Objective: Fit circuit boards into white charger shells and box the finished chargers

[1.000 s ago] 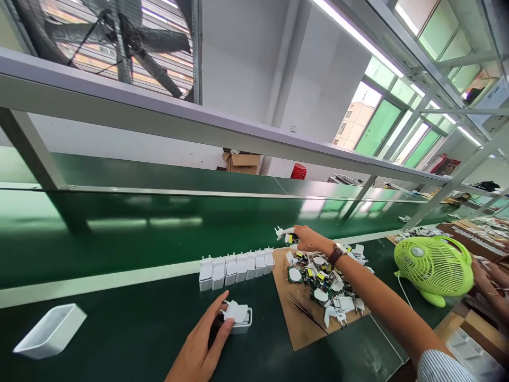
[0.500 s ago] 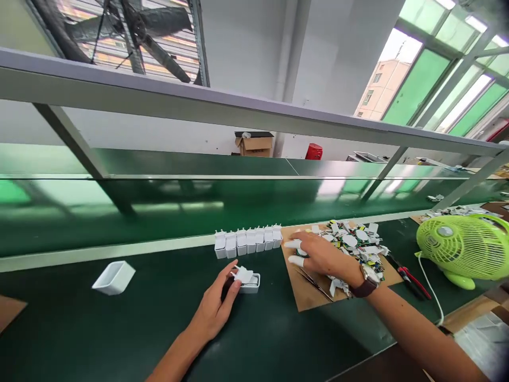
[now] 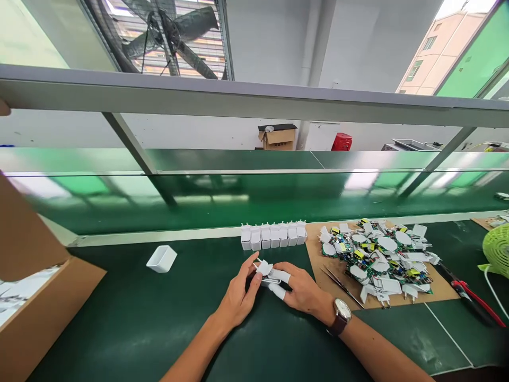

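Near the middle of the bench, my left hand (image 3: 237, 297) pinches a white plug piece with two pins (image 3: 263, 268), part of a small charger. White finger cots cover two fingertips of my right hand (image 3: 304, 291), which closes on the other side of the white charger housing (image 3: 271, 280) just below the plug piece. My fingers hide much of the housing. Just behind my hands stands a row of several white chargers (image 3: 274, 236), pins upward. An open white plastic case (image 3: 161, 259) lies tilted to the left.
On the right, a cardboard sheet (image 3: 318, 260) bears a heap of circuit boards with white plug parts (image 3: 382, 254) and metal tweezers (image 3: 342, 286). Red-handled pliers (image 3: 473, 300) and a green fan (image 3: 497, 249) lie beyond. An open cardboard box (image 3: 71, 286) stands at left; a metal rail (image 3: 254, 103) crosses above.
My right hand has come left from the cardboard sheet to the charger housing by my left hand. The housing no longer rests flat on the bench. The view has turned left, showing the cardboard box.
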`<state>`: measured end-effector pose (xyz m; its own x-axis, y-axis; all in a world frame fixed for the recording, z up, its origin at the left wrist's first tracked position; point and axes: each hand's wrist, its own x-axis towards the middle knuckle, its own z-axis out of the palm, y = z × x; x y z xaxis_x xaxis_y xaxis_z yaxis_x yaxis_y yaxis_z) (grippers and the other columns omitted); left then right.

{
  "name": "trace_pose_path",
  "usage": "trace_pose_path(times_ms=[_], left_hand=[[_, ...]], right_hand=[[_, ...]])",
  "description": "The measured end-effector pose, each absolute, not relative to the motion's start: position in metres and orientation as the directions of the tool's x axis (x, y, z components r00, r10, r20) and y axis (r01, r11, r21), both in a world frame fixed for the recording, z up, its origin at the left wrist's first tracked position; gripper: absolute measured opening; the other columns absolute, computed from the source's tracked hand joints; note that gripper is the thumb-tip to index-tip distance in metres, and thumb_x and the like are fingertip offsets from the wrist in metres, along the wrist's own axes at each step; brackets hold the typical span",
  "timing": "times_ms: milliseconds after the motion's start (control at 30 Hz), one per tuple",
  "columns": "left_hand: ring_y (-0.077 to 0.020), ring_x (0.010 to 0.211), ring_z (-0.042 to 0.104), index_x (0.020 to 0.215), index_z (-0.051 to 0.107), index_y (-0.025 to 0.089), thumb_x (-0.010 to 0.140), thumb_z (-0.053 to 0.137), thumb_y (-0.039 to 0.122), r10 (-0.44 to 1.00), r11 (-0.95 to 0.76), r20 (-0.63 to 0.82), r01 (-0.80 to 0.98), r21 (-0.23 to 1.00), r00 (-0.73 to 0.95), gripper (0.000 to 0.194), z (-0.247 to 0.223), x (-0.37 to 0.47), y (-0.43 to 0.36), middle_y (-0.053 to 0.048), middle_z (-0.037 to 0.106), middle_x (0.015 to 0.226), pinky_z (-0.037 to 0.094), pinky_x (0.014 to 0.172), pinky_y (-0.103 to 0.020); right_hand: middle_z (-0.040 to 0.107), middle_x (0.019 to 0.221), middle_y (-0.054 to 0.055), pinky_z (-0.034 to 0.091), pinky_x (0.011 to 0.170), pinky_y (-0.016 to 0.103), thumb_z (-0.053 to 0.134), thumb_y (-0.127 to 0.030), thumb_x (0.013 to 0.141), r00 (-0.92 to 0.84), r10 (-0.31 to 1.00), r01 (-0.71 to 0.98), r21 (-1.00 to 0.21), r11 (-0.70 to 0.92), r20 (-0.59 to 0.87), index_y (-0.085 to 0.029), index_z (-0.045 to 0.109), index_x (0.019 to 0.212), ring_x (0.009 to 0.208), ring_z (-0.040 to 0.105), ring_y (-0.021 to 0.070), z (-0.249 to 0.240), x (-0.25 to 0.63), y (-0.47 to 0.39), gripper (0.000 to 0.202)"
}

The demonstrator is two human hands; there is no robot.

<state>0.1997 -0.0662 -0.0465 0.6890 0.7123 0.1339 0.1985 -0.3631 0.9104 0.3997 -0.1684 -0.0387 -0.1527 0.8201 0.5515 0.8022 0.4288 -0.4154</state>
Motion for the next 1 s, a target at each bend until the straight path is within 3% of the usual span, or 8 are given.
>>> trace_pose_path(times_ms=[200, 333, 400, 500, 567, 667, 800, 1000], left_hand=[[-0.0247, 0.122, 0.068, 0.155, 0.038, 0.023, 0.107, 0.041, 0.049, 0.705, -0.355, 0.114, 0.210, 0.911, 0.700, 0.055, -0.046, 0.199, -0.065, -0.012, 0.069, 0.134, 0.053, 0.104, -0.041], [-0.0239, 0.112, 0.071, 0.154, 0.038, 0.024, 0.108, 0.040, 0.046, 0.706, -0.387, 0.146, 0.205, 0.899, 0.693, 0.051, -0.050, 0.199, -0.064, -0.012, 0.072, 0.124, 0.057, 0.098, -0.042], [-0.0250, 0.111, 0.071, 0.155, 0.035, 0.025, 0.104, 0.050, 0.049, 0.687, -0.439, 0.231, 0.140, 0.887, 0.689, 0.058, -0.053, 0.200, -0.065, -0.014, 0.070, 0.127, 0.059, 0.095, -0.042], [-0.0291, 0.115, 0.069, 0.157, 0.030, 0.026, 0.088, 0.076, 0.052, 0.606, -0.584, 0.423, 0.016, 0.812, 0.674, 0.087, -0.055, 0.203, -0.070, -0.017, 0.062, 0.136, 0.061, 0.095, -0.045], [-0.0286, 0.112, 0.069, 0.157, 0.033, 0.027, 0.085, 0.081, 0.048, 0.557, -0.682, 0.527, -0.007, 0.731, 0.642, 0.089, -0.054, 0.207, -0.075, -0.016, 0.063, 0.132, 0.061, 0.093, -0.046], [-0.0254, 0.103, 0.068, 0.155, 0.037, 0.026, 0.090, 0.077, 0.043, 0.499, -0.785, 0.656, -0.026, 0.620, 0.566, 0.078, -0.049, 0.211, -0.079, -0.013, 0.066, 0.122, 0.062, 0.087, -0.044], [-0.0245, 0.101, 0.066, 0.156, 0.038, 0.023, 0.092, 0.075, 0.043, 0.441, -0.844, 0.735, -0.041, 0.535, 0.515, 0.077, -0.043, 0.211, -0.080, -0.014, 0.067, 0.119, 0.062, 0.085, -0.040], [-0.0243, 0.100, 0.066, 0.156, 0.039, 0.024, 0.093, 0.074, 0.043, 0.444, -0.844, 0.732, -0.031, 0.535, 0.517, 0.075, -0.041, 0.211, -0.079, -0.012, 0.068, 0.118, 0.062, 0.084, -0.039]], right_hand=[[0.071, 0.123, 0.013, 0.062, 0.088, 0.037, 0.057, -0.027, 0.103, -0.158, 0.856, 0.811, -0.430, 0.397, 0.492, -0.022, 0.058, 0.134, 0.107, 0.072, 0.0252, -0.044, 0.400, -0.174, 0.032], [0.072, 0.120, 0.012, 0.061, 0.086, 0.037, 0.058, -0.028, 0.101, -0.066, 0.894, 0.725, -0.594, 0.347, 0.443, -0.023, 0.064, 0.123, 0.101, 0.072, 0.0238, -0.045, 0.397, -0.173, 0.023], [0.073, 0.117, 0.010, 0.060, 0.087, 0.038, 0.062, -0.036, 0.099, 0.080, 0.934, 0.557, -0.793, 0.247, 0.347, -0.023, 0.066, 0.118, 0.098, 0.073, 0.0230, -0.047, 0.396, -0.172, 0.023], [0.076, 0.103, 0.008, 0.061, 0.079, 0.038, 0.069, -0.055, 0.092, 0.239, 0.969, 0.099, -0.994, 0.039, 0.062, -0.022, 0.068, 0.112, 0.089, 0.073, 0.0228, -0.047, 0.394, -0.168, 0.040], [0.075, 0.093, 0.007, 0.061, 0.074, 0.037, 0.069, -0.066, 0.086, 0.204, 0.973, -0.150, -0.986, -0.079, -0.109, -0.020, 0.069, 0.108, 0.084, 0.073, 0.0238, -0.044, 0.393, -0.167, 0.051], [0.075, 0.088, 0.007, 0.060, 0.074, 0.039, 0.070, -0.071, 0.083, 0.100, 0.970, -0.327, -0.928, -0.177, -0.220, -0.018, 0.070, 0.108, 0.084, 0.074, 0.0260, -0.038, 0.388, -0.167, 0.059], [0.076, 0.086, 0.009, 0.060, 0.075, 0.042, 0.071, -0.072, 0.081, 0.032, 0.963, -0.397, -0.888, -0.234, -0.268, -0.017, 0.069, 0.111, 0.086, 0.074, 0.0284, -0.029, 0.379, -0.168, 0.062], [0.077, 0.091, 0.010, 0.061, 0.076, 0.043, 0.070, -0.075, 0.079, 0.032, 0.964, -0.396, -0.889, -0.229, -0.262, -0.017, 0.068, 0.113, 0.089, 0.075, 0.0291, -0.027, 0.378, -0.168, 0.066]])
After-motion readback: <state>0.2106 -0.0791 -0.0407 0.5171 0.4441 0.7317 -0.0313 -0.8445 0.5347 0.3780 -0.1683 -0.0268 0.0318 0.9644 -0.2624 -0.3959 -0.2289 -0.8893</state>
